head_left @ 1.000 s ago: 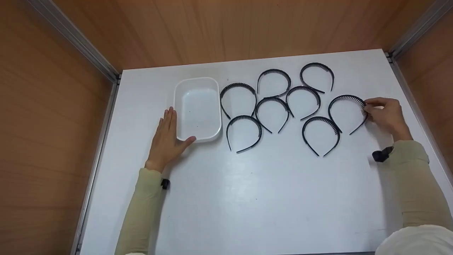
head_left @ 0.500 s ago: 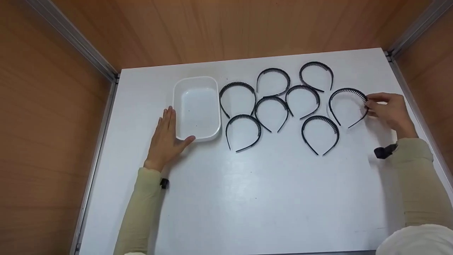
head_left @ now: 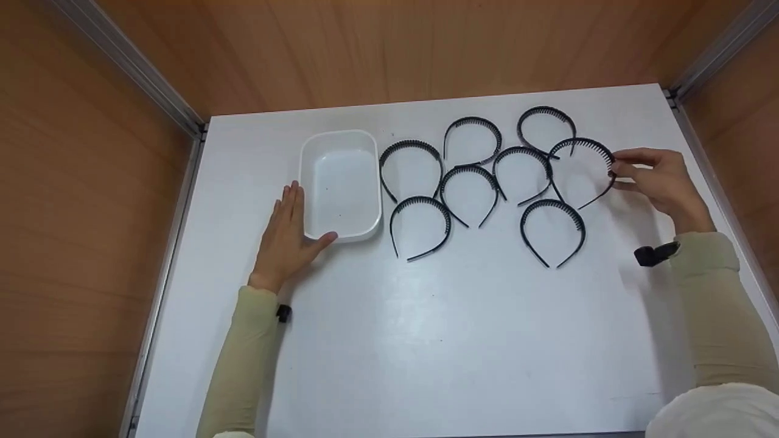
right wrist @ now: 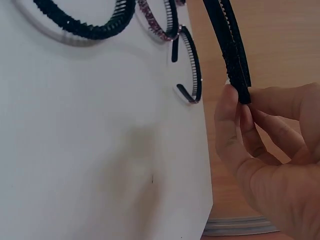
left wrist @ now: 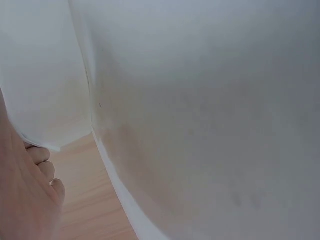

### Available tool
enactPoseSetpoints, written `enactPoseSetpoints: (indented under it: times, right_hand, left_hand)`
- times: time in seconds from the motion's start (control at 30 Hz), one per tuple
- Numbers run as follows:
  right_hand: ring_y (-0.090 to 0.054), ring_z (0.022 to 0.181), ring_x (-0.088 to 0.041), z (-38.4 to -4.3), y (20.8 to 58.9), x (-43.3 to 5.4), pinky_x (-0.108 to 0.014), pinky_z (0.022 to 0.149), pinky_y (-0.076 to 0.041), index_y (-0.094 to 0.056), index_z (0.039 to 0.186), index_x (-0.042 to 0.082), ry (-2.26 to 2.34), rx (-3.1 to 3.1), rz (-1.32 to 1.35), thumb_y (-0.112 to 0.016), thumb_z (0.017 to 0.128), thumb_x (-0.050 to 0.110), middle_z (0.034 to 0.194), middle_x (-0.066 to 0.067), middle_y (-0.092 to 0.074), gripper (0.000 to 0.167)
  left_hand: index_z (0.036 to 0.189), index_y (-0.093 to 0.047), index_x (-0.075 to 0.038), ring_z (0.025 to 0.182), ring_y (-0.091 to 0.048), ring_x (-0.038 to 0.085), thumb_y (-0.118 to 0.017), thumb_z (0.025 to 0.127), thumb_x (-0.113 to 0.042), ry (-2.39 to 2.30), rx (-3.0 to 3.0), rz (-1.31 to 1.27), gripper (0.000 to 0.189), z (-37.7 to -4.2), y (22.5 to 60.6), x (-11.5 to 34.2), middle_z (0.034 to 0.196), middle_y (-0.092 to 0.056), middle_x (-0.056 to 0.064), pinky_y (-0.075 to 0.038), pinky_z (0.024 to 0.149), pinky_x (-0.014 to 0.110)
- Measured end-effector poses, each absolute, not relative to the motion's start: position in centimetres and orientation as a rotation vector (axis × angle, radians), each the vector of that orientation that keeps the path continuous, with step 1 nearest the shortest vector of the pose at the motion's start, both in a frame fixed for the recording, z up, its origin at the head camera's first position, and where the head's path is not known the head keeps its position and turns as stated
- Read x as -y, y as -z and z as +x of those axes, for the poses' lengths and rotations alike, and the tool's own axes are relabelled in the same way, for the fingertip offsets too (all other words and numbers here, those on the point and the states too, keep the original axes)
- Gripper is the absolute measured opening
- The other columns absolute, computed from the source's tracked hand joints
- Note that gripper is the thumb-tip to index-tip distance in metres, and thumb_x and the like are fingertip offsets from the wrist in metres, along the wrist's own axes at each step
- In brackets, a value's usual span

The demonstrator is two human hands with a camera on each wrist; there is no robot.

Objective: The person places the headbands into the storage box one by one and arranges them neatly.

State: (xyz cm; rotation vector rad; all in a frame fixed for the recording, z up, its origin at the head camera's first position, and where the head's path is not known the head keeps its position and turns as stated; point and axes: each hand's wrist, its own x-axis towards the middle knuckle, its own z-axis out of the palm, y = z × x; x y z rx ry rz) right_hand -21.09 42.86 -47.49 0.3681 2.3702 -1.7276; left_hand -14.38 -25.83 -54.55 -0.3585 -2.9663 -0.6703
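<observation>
Pinched between thumb and fingers of my right hand [head_left: 660, 182] is a black toothed headband [head_left: 581, 141], lifted off the table at the right. The right wrist view shows the headband [right wrist: 232, 55] gripped at one side of its band. My left hand [head_left: 281, 240] lies with straight fingers along the left side of a white plastic tub [head_left: 341, 234], its thumb at the near edge. In the left wrist view the hand [left wrist: 30, 185] shows only in part, against the tub's wall [left wrist: 45, 100]. Nothing lies inside the tub.
Several more black headbands lie on the white table [head_left: 438, 340] right of the tub, among them one near headband [head_left: 551, 204] and one far headband [head_left: 544, 111]. Wooden panels [head_left: 389, 55] enclose the back and sides.
My right hand has raised the headband off the table, carrying it away from me and then leftward, over the edges of neighbouring headbands. The left hand has stayed at the tub.
</observation>
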Motion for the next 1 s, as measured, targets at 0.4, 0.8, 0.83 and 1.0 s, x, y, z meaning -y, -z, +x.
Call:
enactPoseSetpoints:
  times: [0.4,0.8,0.83,1.0]
  right_hand:
    - [-0.075,0.091,-0.011,-21.4,45.8,-39.6,-0.029,0.079,-0.067,-0.075,0.127,-0.002,1.930,-2.256,0.242,-0.080,0.094,0.002,0.113,-0.004,-0.065,0.033]
    - [-0.075,0.089,-0.014,-22.1,44.7,-34.7,-0.031,0.077,-0.067,-0.070,0.126,-0.012,1.986,-2.221,0.048,-0.077,0.095,-0.002,0.110,-0.008,-0.066,0.034]
    - [-0.074,0.089,-0.014,-22.2,44.6,-34.3,-0.030,0.077,-0.067,-0.070,0.126,-0.012,1.974,-2.231,0.038,-0.077,0.095,-0.002,0.110,-0.008,-0.066,0.033]
    - [-0.075,0.091,-0.013,-22.5,44.6,-32.4,-0.030,0.078,-0.067,-0.070,0.126,-0.012,1.901,-2.271,0.009,-0.076,0.096,-0.001,0.109,-0.006,-0.068,0.032]
  left_hand:
    - [0.172,-0.006,-0.005,0.168,-0.004,0.028,-0.063,0.092,-0.079,0.641,2.995,-0.348,0.123,-14.3,54.3,25.9,0.181,-0.004,0.010,-0.007,0.138,0.044]
    - [0.171,-0.007,-0.003,0.169,-0.003,0.028,-0.059,0.091,-0.082,0.599,3.023,-0.331,0.125,-14.2,53.8,25.8,0.181,-0.005,0.012,-0.007,0.138,0.045]
    - [0.171,-0.007,-0.003,0.169,-0.003,0.028,-0.059,0.091,-0.083,0.593,3.027,-0.332,0.125,-14.3,53.7,25.7,0.181,-0.005,0.012,-0.007,0.138,0.045]
    - [0.171,-0.006,-0.002,0.168,-0.002,0.028,-0.056,0.092,-0.084,0.598,3.054,-0.335,0.125,-14.3,53.6,25.7,0.181,-0.004,0.012,-0.007,0.138,0.045]
